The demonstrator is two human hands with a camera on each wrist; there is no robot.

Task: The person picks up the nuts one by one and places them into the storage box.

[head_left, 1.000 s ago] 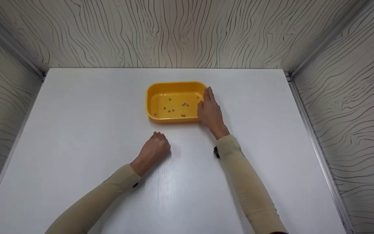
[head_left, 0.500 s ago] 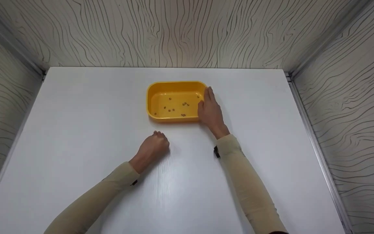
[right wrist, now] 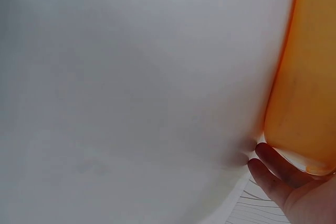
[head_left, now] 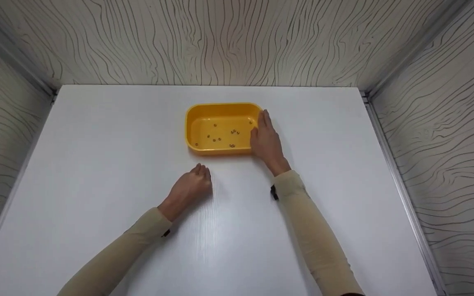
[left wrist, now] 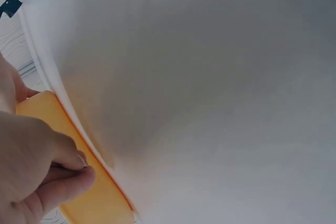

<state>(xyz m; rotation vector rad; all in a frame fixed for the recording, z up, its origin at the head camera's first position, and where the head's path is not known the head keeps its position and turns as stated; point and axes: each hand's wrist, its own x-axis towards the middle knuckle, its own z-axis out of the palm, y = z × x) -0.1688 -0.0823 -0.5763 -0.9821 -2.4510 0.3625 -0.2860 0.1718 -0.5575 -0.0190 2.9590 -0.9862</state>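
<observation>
A yellow rectangular plastic tub [head_left: 220, 151] sits on the white table with several tiny dark ring-shaped pieces [head_left: 233, 132] scattered over its floor. My right hand [head_left: 266, 144] holds the tub's right end, thumb over the rim and fingers along the outer wall; the right wrist view shows its fingertips [right wrist: 261, 153] by the tub's lower corner. In front of the tub, apart from it, my left hand [head_left: 191, 186] is curled, the thumb tip [left wrist: 81, 179] meeting the bent index finger. No object is visible between them; the inside of that hand is hidden.
The white table [head_left: 97, 164] spreads around the tub on all sides. Wood-grain patterned panels [head_left: 228, 45] stand behind and at both sides, with metal rails [head_left: 401, 185] along the edges.
My left hand has shifted slightly to the left over the table, still curled. My right hand and the tub have stayed in place.
</observation>
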